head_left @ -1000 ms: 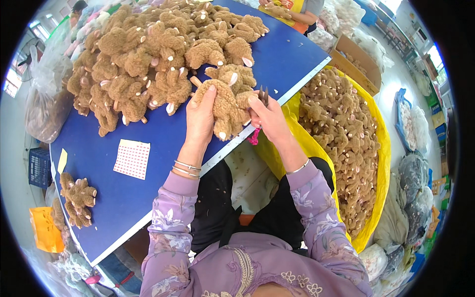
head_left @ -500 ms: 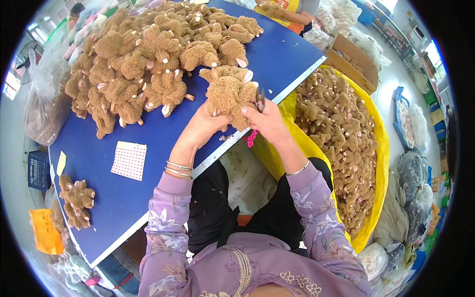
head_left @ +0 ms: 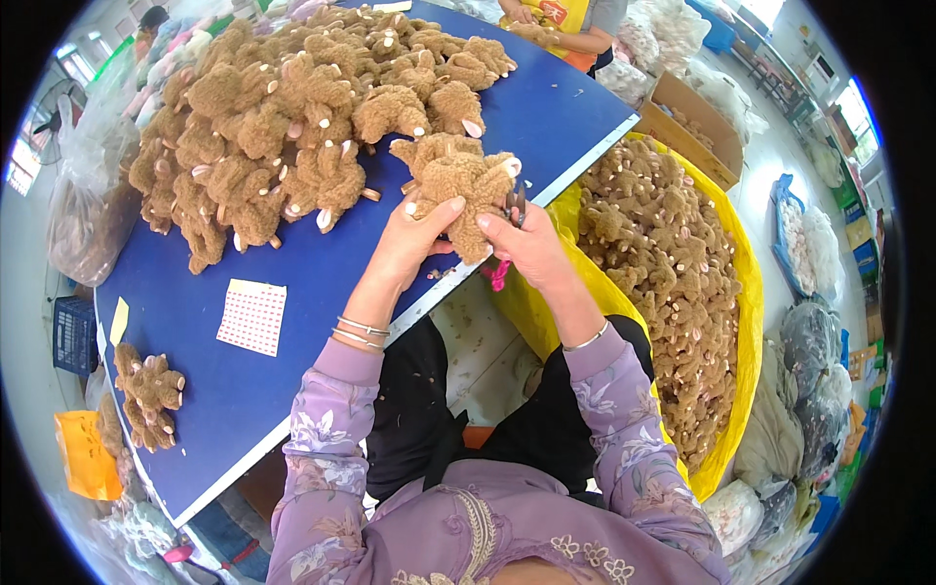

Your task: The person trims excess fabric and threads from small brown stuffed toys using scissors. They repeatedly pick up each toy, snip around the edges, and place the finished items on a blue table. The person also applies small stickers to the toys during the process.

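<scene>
Both my hands hold one brown fluffy plush toy (head_left: 456,180) over the blue table's edge. It has pale-tipped ears or limbs. My left hand (head_left: 417,232) is closed on its left side, with the thumb on top. My right hand (head_left: 522,239) pinches its lower right side. That hand also keeps a small dark pair of thread snips (head_left: 516,202) with a pink tie (head_left: 499,275) hanging from it. The snips' handles are partly hidden by my fingers. A large heap of similar plush toys (head_left: 263,117) lies just beyond, to the left.
A white sheet with red marks (head_left: 252,317) and two plush toys (head_left: 148,395) lie on the table's left. To my right stands a yellow sack (head_left: 753,322) full of brown plush toys, with a cardboard box (head_left: 697,146) behind it. Another person (head_left: 570,34) stands across the table.
The plush toy has turned in my hands, and its pale ear now points further right. My left thumb has moved up onto it. The person across the table has shifted slightly.
</scene>
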Demonstrator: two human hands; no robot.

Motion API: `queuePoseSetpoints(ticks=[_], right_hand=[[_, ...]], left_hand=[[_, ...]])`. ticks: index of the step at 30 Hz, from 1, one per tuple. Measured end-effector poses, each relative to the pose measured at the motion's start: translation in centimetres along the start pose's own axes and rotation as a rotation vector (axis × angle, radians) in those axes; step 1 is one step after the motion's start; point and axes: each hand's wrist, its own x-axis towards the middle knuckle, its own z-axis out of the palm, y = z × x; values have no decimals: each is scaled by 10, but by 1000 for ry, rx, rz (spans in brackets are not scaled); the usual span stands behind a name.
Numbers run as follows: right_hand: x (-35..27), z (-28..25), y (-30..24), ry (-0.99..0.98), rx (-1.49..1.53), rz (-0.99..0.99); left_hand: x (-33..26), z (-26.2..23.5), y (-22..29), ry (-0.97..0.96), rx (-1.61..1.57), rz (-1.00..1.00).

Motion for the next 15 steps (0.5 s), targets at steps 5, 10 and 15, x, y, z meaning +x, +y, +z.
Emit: queuePoseSetpoints(ticks=[5, 10, 15], right_hand=[[2, 19, 9, -61, -53, -107], [4, 18, 12, -64, -119, 0], [3, 25, 9, 70, -131, -193]], left_hand=[[-3, -1, 6, 153, -279, 203], [-4, -11, 11, 249, -298, 331], [6, -21, 8, 312, -381, 389]])
